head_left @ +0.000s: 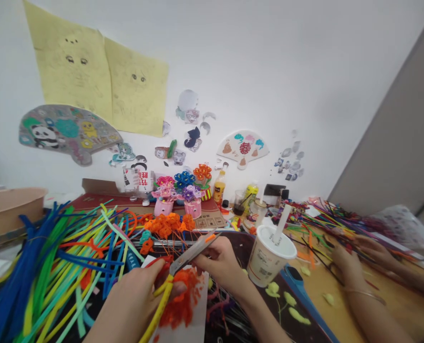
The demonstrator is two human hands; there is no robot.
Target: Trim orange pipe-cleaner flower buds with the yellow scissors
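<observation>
My left hand (136, 295) is closed around the yellow handles of a pair of scissors (188, 255), whose metal blades point up and to the right. Next to the blades, the fingers of my right hand (223, 267) are pinched together on a small orange pipe cleaner piece (212, 238), partly hidden by the blade. Below both hands, a heap of orange-red fuzzy pieces (178, 309) lies on a white sheet (197, 328). Just beyond them sit orange pipe cleaner flowers (165, 225) on thin stems.
Bundles of coloured pipe cleaners (50, 267) spread at left. A lidded paper cup (269, 257) with a straw stands right of my right hand. Potted pipe cleaner flowers (192, 202) and bottles (219, 188) line the back. Another person's hands (351, 269) work at right.
</observation>
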